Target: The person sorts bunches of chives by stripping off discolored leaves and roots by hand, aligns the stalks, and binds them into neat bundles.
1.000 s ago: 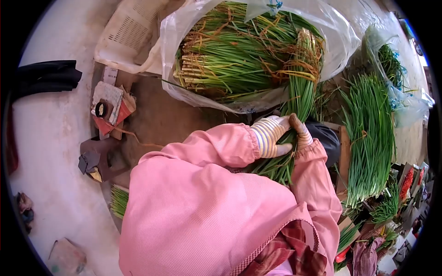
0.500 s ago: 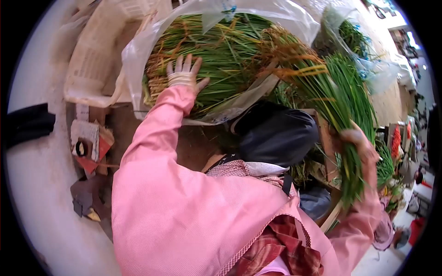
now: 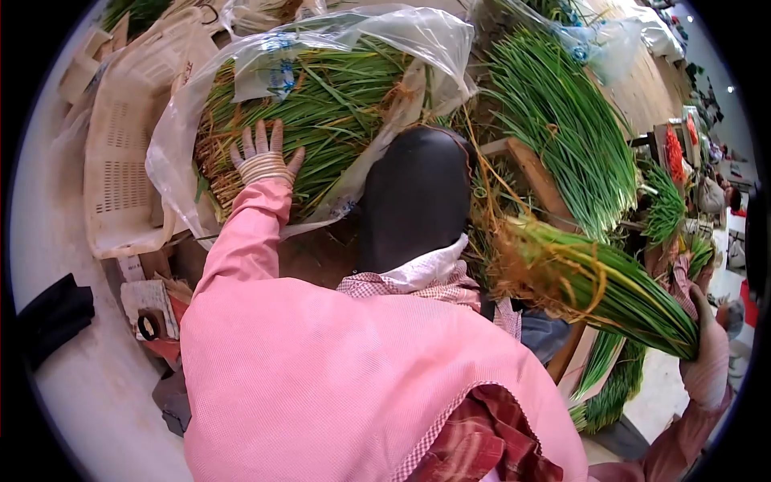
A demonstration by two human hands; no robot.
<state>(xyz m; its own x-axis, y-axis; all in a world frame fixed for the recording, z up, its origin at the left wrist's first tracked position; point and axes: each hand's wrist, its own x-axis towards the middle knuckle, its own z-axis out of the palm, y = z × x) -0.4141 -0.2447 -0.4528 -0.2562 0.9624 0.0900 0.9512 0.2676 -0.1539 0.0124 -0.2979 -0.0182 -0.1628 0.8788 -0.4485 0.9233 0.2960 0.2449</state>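
My left hand (image 3: 267, 157), with several pale bands around its palm, lies fingers spread on a thick layer of chives (image 3: 337, 104) inside a clear plastic bag (image 3: 173, 153). Out at the right, my right hand (image 3: 705, 321) grips one end of a bunch of chives (image 3: 602, 277). Brown, dry leaves hang from the bunch's other end, which points toward my knee. My right fingers are partly hidden behind the bunch. Beyond it, a large pile of green chives (image 3: 554, 120) rests near a wooden frame (image 3: 540, 181).
A cream plastic crate (image 3: 120, 161) stands left of the bag. My dark-covered knee (image 3: 414, 201) rises between the bag and the wooden frame. More greens (image 3: 614, 394) lie low at the right. A black cloth (image 3: 60, 317) is at the far left.
My right hand has swung the bunch outward to the right and lower, away from the bag. The view has shifted, and my left hand stays on the bagged chives.
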